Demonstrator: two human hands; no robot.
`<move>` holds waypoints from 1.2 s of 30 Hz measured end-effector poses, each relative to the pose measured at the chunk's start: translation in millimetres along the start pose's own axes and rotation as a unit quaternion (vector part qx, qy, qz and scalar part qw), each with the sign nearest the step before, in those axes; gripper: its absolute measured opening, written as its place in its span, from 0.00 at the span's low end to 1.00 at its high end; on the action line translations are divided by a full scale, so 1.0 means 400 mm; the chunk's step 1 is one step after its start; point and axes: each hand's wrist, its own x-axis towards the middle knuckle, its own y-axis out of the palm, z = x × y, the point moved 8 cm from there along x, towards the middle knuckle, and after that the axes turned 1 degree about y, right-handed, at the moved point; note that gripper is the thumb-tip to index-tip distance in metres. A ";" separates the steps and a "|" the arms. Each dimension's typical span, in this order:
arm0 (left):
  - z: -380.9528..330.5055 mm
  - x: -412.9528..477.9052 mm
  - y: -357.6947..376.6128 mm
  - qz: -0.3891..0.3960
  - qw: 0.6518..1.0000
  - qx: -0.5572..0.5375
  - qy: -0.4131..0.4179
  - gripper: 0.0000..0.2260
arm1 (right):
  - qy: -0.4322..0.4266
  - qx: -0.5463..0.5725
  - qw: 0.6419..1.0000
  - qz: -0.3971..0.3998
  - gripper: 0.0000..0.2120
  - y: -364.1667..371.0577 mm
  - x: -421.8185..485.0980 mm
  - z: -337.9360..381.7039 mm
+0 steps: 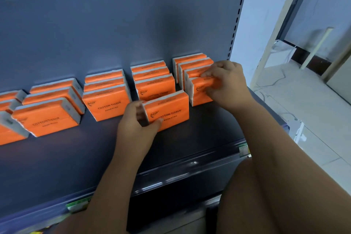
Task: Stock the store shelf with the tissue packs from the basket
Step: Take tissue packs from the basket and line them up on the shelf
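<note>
1. Forearms reach in over the shelf (199,144) edge.
2. Left hand (136,119) grips the left end of a loose tissue pack (169,110), set askew before the second row from the right.
3. Right hand (226,81) pinches the top of the front pack (199,91) in the rightmost row.
4. Judgement: square each pack upright, label forward, flush against its row.
5. Basket not in view.

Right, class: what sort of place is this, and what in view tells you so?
Probably a shop: a metal display shelf with a slotted upright, a label on its front edge, and rows of identical orange tissue packs.
</note>
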 end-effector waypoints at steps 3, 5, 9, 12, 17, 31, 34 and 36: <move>0.009 -0.001 -0.006 0.013 1.000 0.011 -0.005 0.18 | 0.005 -0.002 1.000 -0.007 0.23 -0.008 -0.003 -0.001; 0.013 -0.001 -0.012 0.010 1.000 0.015 -0.006 0.16 | 0.009 -0.004 1.000 -0.009 0.24 -0.009 -0.005 0.002; 0.019 0.004 -0.017 -0.001 1.000 0.017 -0.005 0.15 | 0.018 -0.010 1.000 -0.015 0.25 -0.009 -0.003 0.001; 0.020 0.004 -0.017 -0.005 1.000 0.028 -0.002 0.14 | 0.024 -0.013 0.999 -0.023 0.25 -0.011 -0.006 0.006; 0.021 0.004 -0.017 -0.008 0.999 0.042 0.007 0.14 | -0.001 -0.013 0.999 -0.033 0.25 -0.011 -0.011 0.042; 0.024 0.007 -0.014 -0.006 1.000 0.024 0.000 0.14 | -0.079 0.023 0.994 -0.077 0.22 -0.023 -0.006 0.105; 0.027 0.008 -0.015 -0.012 1.000 0.008 -0.001 0.14 | -0.099 0.070 0.989 -0.088 0.13 -0.027 -0.013 0.135; 0.025 0.009 -0.018 -0.022 1.000 -0.006 0.003 0.13 | -0.127 0.083 0.986 -0.063 0.10 -0.010 -0.023 0.168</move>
